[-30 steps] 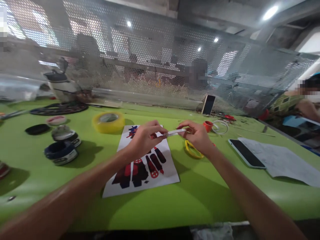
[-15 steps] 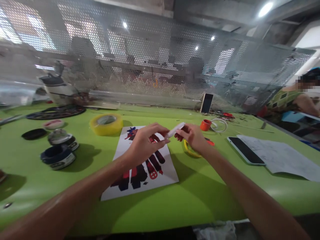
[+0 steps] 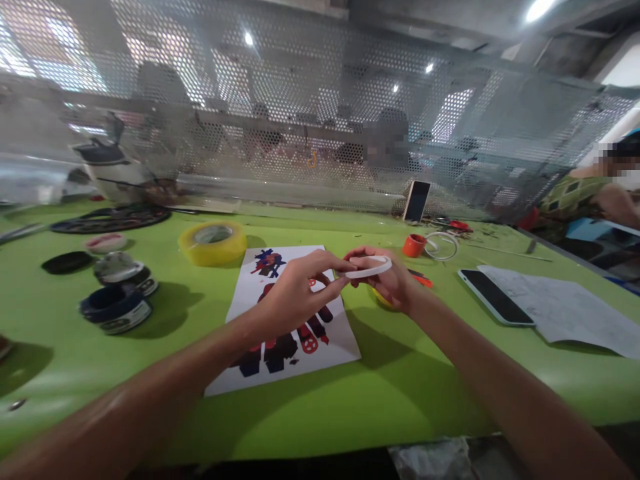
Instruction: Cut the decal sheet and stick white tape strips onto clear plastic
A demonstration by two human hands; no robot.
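Note:
A narrow roll of white tape (image 3: 369, 271) is held in the air between my two hands. My left hand (image 3: 305, 285) pinches its left edge between thumb and fingertips. The fingers of my right hand (image 3: 393, 283) curl round the far side and right end of the roll. Under my left hand lies a white sheet (image 3: 343, 353) with dark blue, black and red painted or printed shapes, partly covered by the hand and forearm. A yellow ring (image 3: 384, 299) on the table is mostly hidden behind my right hand.
A wide yellow tape roll (image 3: 213, 243) and open paint jars (image 3: 115, 310) stand on the left. To the right are a red tape roll (image 3: 414, 245), a white ring (image 3: 442, 247), a phone (image 3: 495, 297) and papers (image 3: 575, 307). A mesh screen (image 3: 310, 87) borders the back; a person (image 3: 575, 190) sits far right.
The tape roll has been tilted, so its ring shape shows more now. My right hand has turned, with its fingers further round the roll. My left hand keeps its pinch.

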